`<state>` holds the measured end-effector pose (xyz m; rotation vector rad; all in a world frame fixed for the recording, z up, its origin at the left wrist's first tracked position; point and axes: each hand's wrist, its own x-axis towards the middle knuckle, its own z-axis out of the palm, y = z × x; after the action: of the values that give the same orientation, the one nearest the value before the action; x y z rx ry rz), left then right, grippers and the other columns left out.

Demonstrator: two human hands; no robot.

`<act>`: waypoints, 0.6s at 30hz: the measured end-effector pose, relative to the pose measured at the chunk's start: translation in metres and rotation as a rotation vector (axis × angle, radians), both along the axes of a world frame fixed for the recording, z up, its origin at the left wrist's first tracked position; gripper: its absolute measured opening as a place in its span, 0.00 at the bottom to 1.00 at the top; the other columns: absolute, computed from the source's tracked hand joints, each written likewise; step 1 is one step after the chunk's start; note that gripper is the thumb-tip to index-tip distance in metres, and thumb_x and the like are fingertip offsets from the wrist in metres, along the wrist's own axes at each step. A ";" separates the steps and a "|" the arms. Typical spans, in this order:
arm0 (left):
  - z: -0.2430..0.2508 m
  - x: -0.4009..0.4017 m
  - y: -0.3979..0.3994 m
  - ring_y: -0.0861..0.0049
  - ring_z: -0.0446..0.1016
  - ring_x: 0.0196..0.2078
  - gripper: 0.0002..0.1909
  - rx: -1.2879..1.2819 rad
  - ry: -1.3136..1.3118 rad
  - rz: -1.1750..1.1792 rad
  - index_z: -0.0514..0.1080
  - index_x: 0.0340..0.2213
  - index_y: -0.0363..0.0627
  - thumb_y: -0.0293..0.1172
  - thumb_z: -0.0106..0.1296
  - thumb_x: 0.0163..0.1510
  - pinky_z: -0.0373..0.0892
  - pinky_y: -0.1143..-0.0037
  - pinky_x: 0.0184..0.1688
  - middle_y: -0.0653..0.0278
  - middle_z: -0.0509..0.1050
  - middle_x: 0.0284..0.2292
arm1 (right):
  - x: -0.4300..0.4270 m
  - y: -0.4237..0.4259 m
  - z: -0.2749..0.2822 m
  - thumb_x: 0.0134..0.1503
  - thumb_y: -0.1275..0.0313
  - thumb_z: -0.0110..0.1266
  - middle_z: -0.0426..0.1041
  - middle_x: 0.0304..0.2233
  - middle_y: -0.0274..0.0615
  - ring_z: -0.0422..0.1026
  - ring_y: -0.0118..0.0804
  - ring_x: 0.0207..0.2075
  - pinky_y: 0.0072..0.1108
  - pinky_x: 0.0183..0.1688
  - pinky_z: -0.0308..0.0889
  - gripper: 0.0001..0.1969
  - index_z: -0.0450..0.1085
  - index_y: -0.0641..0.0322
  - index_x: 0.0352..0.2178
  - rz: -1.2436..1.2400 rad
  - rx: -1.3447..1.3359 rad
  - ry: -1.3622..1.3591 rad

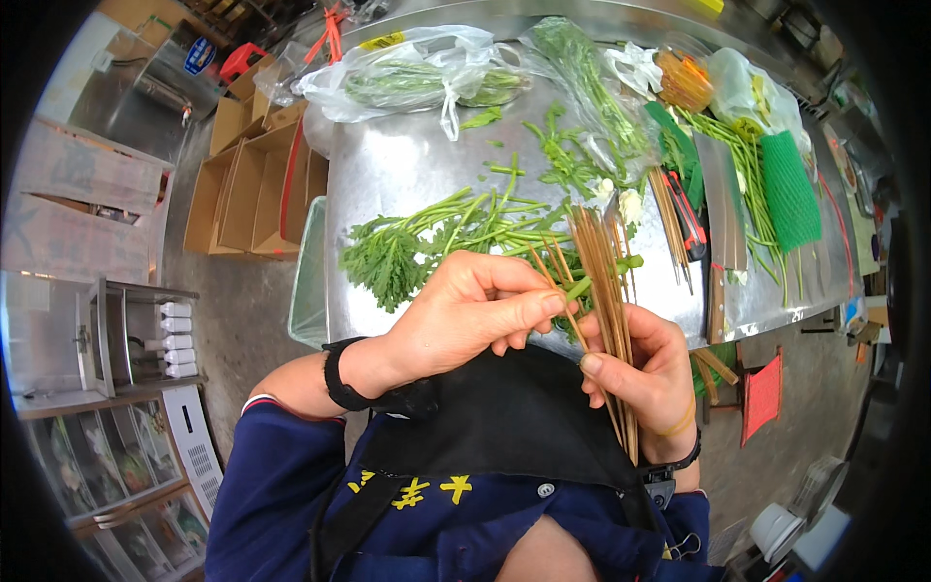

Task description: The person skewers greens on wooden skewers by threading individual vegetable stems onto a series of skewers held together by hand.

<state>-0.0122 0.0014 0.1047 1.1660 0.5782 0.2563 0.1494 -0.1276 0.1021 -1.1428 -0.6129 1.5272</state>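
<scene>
My right hand (647, 364) grips a bundle of thin bamboo skewers (605, 313) whose upper ends fan out over the table edge. At its left side, my left hand (484, 309) pinches a short green stem piece (580, 289) against one thin skewer between thumb and forefinger. Whether the skewer pierces the stem cannot be made out. Leafy chrysanthemum greens (393, 254) lie just beyond my left hand, their stems running to the right behind the skewers. Part of the greens is hidden by my hands.
The steel table (451, 164) bears bagged greens (414, 80), more leafy greens in plastic (593, 87), a red utility knife (686, 214), loose skewers (668, 211), a cleaver (720, 211) and green foam netting (791, 193). Cardboard boxes (251, 189) stand left of it.
</scene>
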 end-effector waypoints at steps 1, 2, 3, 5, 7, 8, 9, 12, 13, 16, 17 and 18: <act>0.000 0.001 -0.001 0.88 0.66 0.19 0.09 0.000 -0.001 0.006 0.71 0.28 0.33 0.29 0.48 0.50 0.61 0.88 0.18 0.65 0.69 0.22 | -0.001 0.000 0.000 0.45 0.81 0.52 0.66 0.25 0.34 0.67 0.20 0.21 0.10 0.20 0.64 0.14 0.64 0.69 0.36 -0.011 0.006 -0.004; 0.000 0.002 -0.003 0.89 0.65 0.19 0.10 0.055 0.008 -0.017 0.72 0.28 0.36 0.32 0.48 0.50 0.61 0.88 0.18 0.68 0.69 0.20 | -0.001 0.000 0.001 0.45 0.81 0.52 0.66 0.25 0.34 0.67 0.20 0.21 0.10 0.20 0.64 0.14 0.64 0.69 0.36 -0.004 0.006 -0.005; 0.000 0.002 -0.004 0.90 0.65 0.19 0.11 0.110 0.017 -0.041 0.72 0.29 0.39 0.34 0.48 0.50 0.61 0.88 0.18 0.70 0.69 0.19 | -0.002 0.000 0.001 0.45 0.81 0.52 0.66 0.25 0.34 0.67 0.20 0.21 0.10 0.20 0.64 0.14 0.64 0.69 0.36 -0.021 0.004 -0.014; 0.000 0.002 -0.005 0.90 0.65 0.19 0.11 0.104 0.032 -0.039 0.71 0.29 0.39 0.34 0.48 0.50 0.61 0.88 0.18 0.70 0.69 0.20 | -0.003 0.000 0.001 0.45 0.81 0.52 0.66 0.26 0.35 0.67 0.20 0.21 0.10 0.20 0.64 0.14 0.64 0.68 0.36 -0.031 0.002 -0.024; -0.005 0.006 -0.006 0.91 0.65 0.20 0.10 -0.017 -0.037 -0.040 0.71 0.29 0.39 0.34 0.48 0.50 0.62 0.89 0.19 0.71 0.69 0.20 | -0.002 -0.001 0.002 0.44 0.82 0.52 0.67 0.27 0.35 0.67 0.21 0.21 0.10 0.20 0.64 0.14 0.64 0.68 0.36 -0.074 -0.010 -0.053; -0.002 0.002 -0.003 0.87 0.67 0.23 0.12 -0.025 -0.005 -0.081 0.69 0.32 0.38 0.36 0.48 0.50 0.64 0.85 0.25 0.67 0.69 0.23 | -0.004 0.001 0.003 0.44 0.82 0.51 0.67 0.26 0.35 0.67 0.21 0.22 0.10 0.21 0.65 0.14 0.64 0.69 0.35 -0.069 -0.006 -0.058; -0.004 -0.002 -0.001 0.87 0.67 0.23 0.12 -0.031 -0.011 -0.080 0.69 0.32 0.38 0.36 0.48 0.50 0.64 0.85 0.25 0.67 0.69 0.23 | -0.003 0.001 0.004 0.44 0.82 0.51 0.67 0.26 0.35 0.67 0.21 0.22 0.10 0.21 0.65 0.14 0.64 0.69 0.35 -0.067 -0.012 -0.063; -0.019 -0.018 0.009 0.72 0.68 0.34 0.20 0.592 0.077 -0.274 0.66 0.37 0.37 0.41 0.49 0.48 0.63 0.76 0.37 0.58 0.68 0.31 | 0.000 -0.003 0.011 0.43 0.82 0.51 0.66 0.23 0.34 0.68 0.22 0.22 0.11 0.22 0.65 0.13 0.64 0.69 0.34 -0.182 -0.054 -0.123; -0.021 -0.024 0.012 0.72 0.68 0.34 0.20 0.593 0.079 -0.272 0.66 0.37 0.37 0.41 0.49 0.48 0.63 0.76 0.37 0.58 0.68 0.31 | 0.002 -0.004 0.010 0.43 0.82 0.51 0.66 0.23 0.33 0.68 0.21 0.21 0.11 0.23 0.65 0.13 0.64 0.69 0.34 -0.216 -0.045 -0.129; -0.038 -0.038 0.021 0.70 0.68 0.36 0.23 0.536 0.098 -0.137 0.64 0.41 0.38 0.41 0.49 0.47 0.63 0.75 0.39 0.56 0.67 0.37 | 0.001 -0.002 0.015 0.42 0.83 0.52 0.64 0.22 0.32 0.66 0.20 0.21 0.10 0.24 0.63 0.11 0.64 0.68 0.31 -0.295 -0.065 -0.132; -0.042 -0.041 0.033 0.69 0.69 0.35 0.21 0.721 0.145 -0.149 0.65 0.41 0.38 0.40 0.49 0.48 0.63 0.74 0.39 0.57 0.68 0.34 | 0.001 -0.001 0.013 0.42 0.83 0.52 0.64 0.22 0.32 0.66 0.20 0.21 0.10 0.24 0.63 0.11 0.64 0.68 0.31 -0.292 -0.069 -0.130; -0.044 -0.040 0.046 0.72 0.69 0.34 0.19 0.699 0.287 -0.115 0.66 0.39 0.39 0.37 0.48 0.48 0.64 0.75 0.38 0.59 0.68 0.34 | 0.002 0.000 0.012 0.42 0.83 0.52 0.64 0.22 0.32 0.64 0.19 0.21 0.09 0.25 0.61 0.11 0.64 0.68 0.30 -0.296 -0.026 -0.208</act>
<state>-0.0521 0.0470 0.0610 1.9282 0.6932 0.1967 0.1509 -0.1273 0.1137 -1.3585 -0.5354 1.1766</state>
